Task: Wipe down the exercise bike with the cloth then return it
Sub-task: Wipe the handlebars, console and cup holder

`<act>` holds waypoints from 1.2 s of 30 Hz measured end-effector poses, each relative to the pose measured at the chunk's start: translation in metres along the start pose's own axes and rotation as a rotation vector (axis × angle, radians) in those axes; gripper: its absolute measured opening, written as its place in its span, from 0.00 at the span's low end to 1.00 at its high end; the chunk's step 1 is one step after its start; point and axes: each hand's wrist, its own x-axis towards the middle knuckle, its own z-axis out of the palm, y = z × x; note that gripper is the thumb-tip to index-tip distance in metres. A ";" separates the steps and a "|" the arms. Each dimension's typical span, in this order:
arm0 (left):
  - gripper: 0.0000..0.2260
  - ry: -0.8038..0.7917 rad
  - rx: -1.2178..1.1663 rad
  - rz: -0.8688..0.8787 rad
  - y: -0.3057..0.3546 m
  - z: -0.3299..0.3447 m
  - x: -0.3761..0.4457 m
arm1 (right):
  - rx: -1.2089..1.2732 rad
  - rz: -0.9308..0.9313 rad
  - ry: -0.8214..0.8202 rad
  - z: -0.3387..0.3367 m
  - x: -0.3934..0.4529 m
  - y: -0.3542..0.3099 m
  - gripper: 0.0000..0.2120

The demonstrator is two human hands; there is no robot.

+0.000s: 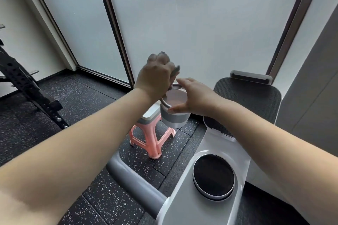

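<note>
Seen from above, centre of frame: left hand [157, 76] clenched around a bunched grey cloth [176, 71], held over a small grey-and-white bucket [174, 115], likely to wring or dip. Right hand [193, 97] clasping the bucket's rim between thumb and fingers, apparently steadying it above a pink stool [151, 137]. Cloth mostly hidden in the fist, only dark, crumpled edges showing. Lower right: white exercise bike [184, 188] with round black dial [213, 175]; mesh seat back [252, 97] further up on the right.
</note>
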 end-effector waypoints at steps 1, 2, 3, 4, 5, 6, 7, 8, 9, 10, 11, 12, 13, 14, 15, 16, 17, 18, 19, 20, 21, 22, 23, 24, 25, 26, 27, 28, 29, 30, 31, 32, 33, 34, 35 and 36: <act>0.18 -0.010 0.000 -0.023 0.002 -0.005 0.005 | -0.007 0.005 0.001 0.000 0.000 0.000 0.48; 0.19 -0.028 -0.010 -0.056 0.006 -0.011 0.012 | -0.012 0.009 0.004 -0.001 -0.001 0.000 0.47; 0.20 -0.064 -0.017 -0.092 0.008 -0.017 0.018 | -0.014 0.010 0.008 -0.001 -0.001 -0.001 0.47; 0.20 -0.095 -0.044 -0.135 0.009 -0.019 0.025 | -0.015 0.009 0.011 -0.001 -0.001 -0.001 0.46; 0.20 -0.128 -0.108 -0.191 0.010 -0.024 0.031 | -0.015 0.009 0.012 -0.001 -0.001 -0.001 0.46; 0.20 -0.179 -0.210 -0.258 0.006 -0.026 0.036 | -0.015 0.008 0.010 -0.001 -0.001 0.000 0.47; 0.20 -0.209 -0.367 -0.348 0.002 -0.029 0.040 | -0.016 0.010 0.004 -0.001 0.000 0.000 0.50; 0.20 -0.203 -0.550 -0.459 -0.004 -0.033 0.043 | -0.018 0.010 -0.003 -0.001 0.000 0.000 0.51; 0.19 -0.145 -0.709 -0.580 -0.011 -0.037 0.044 | -0.020 0.011 -0.008 -0.001 -0.001 0.001 0.52; 0.19 -0.046 -0.797 -0.708 -0.020 -0.042 0.043 | -0.021 0.010 -0.011 -0.001 -0.001 0.000 0.53; 0.20 0.057 -0.774 -0.802 -0.030 -0.048 0.041 | -0.021 0.008 -0.014 -0.001 -0.001 0.000 0.53; 0.22 0.126 -0.676 -0.860 -0.037 -0.054 0.035 | -0.018 0.006 -0.017 -0.001 -0.001 0.001 0.53; 0.24 0.156 -0.595 -0.883 -0.043 -0.058 0.028 | -0.014 0.006 -0.019 -0.001 -0.001 0.001 0.53; 0.25 0.147 -0.554 -0.883 -0.044 -0.061 0.019 | -0.010 0.006 -0.019 -0.001 -0.001 0.001 0.53; 0.24 0.087 -0.521 -0.873 -0.039 -0.062 0.007 | -0.008 0.006 -0.018 -0.001 0.000 0.001 0.54; 0.23 -0.019 -0.484 -0.857 -0.031 -0.057 -0.007 | -0.011 0.004 -0.018 -0.001 0.000 0.002 0.54; 0.21 -0.149 -0.451 -0.820 -0.018 -0.050 -0.023 | -0.015 0.004 -0.018 0.000 0.001 0.002 0.54; 0.20 -0.273 -0.433 -0.783 -0.006 -0.041 -0.039 | -0.016 0.005 -0.017 0.000 0.001 0.002 0.54; 0.22 -0.338 -0.419 -0.739 0.004 -0.034 -0.052 | -0.015 0.006 -0.016 0.001 0.001 0.002 0.54; 0.25 -0.351 -0.393 -0.704 0.009 -0.030 -0.061 | -0.014 0.005 -0.014 0.001 0.001 0.002 0.54; 0.28 -0.353 -0.365 -0.694 0.010 -0.028 -0.066 | -0.012 0.003 -0.012 0.001 0.001 0.003 0.54; 0.30 -0.366 -0.334 -0.692 0.008 -0.028 -0.069 | -0.013 0.001 -0.009 0.001 0.001 0.003 0.53; 0.31 -0.399 -0.299 -0.686 0.005 -0.029 -0.072 | -0.014 0.000 -0.009 0.001 0.001 0.004 0.53; 0.31 -0.434 -0.259 -0.673 0.002 -0.032 -0.076 | -0.015 -0.002 -0.010 0.001 0.001 0.004 0.54; 0.30 -0.459 -0.221 -0.660 0.001 -0.036 -0.083 | -0.016 -0.006 -0.011 0.001 0.001 0.004 0.54; 0.28 -0.476 -0.193 -0.642 -0.001 -0.039 -0.091 | -0.017 -0.009 -0.009 0.001 0.000 0.004 0.54; 0.26 -0.490 -0.184 -0.632 -0.002 -0.044 -0.100 | -0.018 -0.011 -0.008 0.001 0.000 0.004 0.53; 0.25 -0.508 -0.194 -0.627 -0.004 -0.050 -0.108 | -0.019 -0.011 -0.008 0.001 -0.001 0.004 0.53; 0.25 -0.540 -0.209 -0.637 -0.007 -0.056 -0.116 | -0.020 -0.011 -0.008 0.000 -0.001 0.004 0.53; 0.25 -0.592 -0.231 -0.662 -0.010 -0.062 -0.123 | -0.021 -0.010 -0.007 0.001 -0.001 0.004 0.53; 0.24 -0.647 -0.254 -0.691 -0.015 -0.068 -0.130 | -0.022 -0.010 -0.006 0.001 -0.001 0.004 0.53; 0.22 -0.695 -0.272 -0.710 -0.020 -0.073 -0.136 | -0.024 -0.011 -0.007 0.001 -0.001 0.003 0.52; 0.20 -0.729 -0.271 -0.718 -0.026 -0.078 -0.138 | -0.027 -0.011 -0.009 0.001 -0.001 0.003 0.52; 0.17 -0.748 -0.252 -0.725 -0.030 -0.082 -0.137 | -0.028 -0.010 -0.010 0.001 -0.001 0.003 0.52; 0.14 -0.734 -0.229 -0.726 -0.034 -0.084 -0.133 | -0.030 -0.010 -0.012 0.001 -0.001 0.003 0.52; 0.14 -0.692 -0.232 -0.726 -0.034 -0.082 -0.126 | -0.033 -0.011 -0.012 0.001 0.000 0.003 0.52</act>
